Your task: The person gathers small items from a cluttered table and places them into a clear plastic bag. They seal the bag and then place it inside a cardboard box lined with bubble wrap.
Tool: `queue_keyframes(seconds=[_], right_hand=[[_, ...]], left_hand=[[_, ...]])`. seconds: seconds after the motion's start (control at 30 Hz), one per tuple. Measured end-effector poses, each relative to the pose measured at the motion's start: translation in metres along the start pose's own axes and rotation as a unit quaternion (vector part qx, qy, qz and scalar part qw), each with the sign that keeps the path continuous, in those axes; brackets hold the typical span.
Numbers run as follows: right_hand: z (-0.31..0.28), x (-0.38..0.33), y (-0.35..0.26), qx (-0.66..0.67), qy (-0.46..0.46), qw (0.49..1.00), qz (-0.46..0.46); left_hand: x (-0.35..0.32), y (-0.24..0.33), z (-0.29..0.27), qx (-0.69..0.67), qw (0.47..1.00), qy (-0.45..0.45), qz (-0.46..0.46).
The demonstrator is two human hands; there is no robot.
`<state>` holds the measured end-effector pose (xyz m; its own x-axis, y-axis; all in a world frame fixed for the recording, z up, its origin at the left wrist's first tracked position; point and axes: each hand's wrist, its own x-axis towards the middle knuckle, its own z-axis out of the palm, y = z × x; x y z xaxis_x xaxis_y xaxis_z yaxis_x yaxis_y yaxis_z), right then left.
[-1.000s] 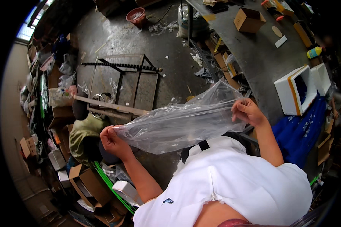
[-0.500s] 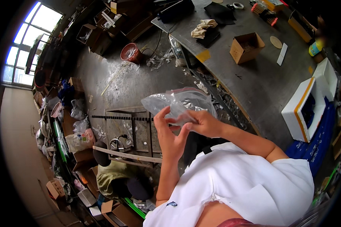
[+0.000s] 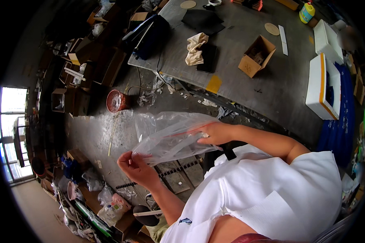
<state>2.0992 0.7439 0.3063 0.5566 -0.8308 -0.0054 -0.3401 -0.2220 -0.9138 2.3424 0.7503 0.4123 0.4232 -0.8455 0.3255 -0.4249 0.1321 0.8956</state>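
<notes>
The person holds a clear plastic bag up in front of the chest, above the concrete floor. The left hand pinches its lower corner between thumb and fingers; the right hand is closed on the far edge. The film looks light, limp and slippery (it sags and creases between the two grips), so it is best taken at edges or corners. A grey bench with a cardboard box stands well beyond.
</notes>
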Motion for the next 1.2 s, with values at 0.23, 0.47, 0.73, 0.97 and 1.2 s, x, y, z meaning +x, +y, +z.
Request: queue_keyframes(seconds=[0.23,0.47,0.73,0.97,1.2], right_hand=[[-0.109,-0.006,-0.03,-0.154,0.337,0.929,-0.012],[-0.182,-0.068,0.047,-0.377,0.385,0.802,0.258],[-0.2,-0.084,0.132,-0.263,0.443,0.81,0.28],[-0.289,-0.169,0.102,-0.113,0.518,0.828,0.181],[-0.308,-0.196,0.01,-0.267,0.492,0.814,0.153]], left_hand=[[0.073,0.01,0.068,-0.078,0.992,-0.064,0.072],[0.107,0.084,0.158,-0.094,0.98,-0.016,0.172],[0.141,0.169,0.328,-0.185,0.89,-0.163,0.383],[0.122,0.194,0.446,-0.069,0.868,-0.252,0.422],[0.104,0.214,0.523,-0.133,0.802,-0.334,0.477]])
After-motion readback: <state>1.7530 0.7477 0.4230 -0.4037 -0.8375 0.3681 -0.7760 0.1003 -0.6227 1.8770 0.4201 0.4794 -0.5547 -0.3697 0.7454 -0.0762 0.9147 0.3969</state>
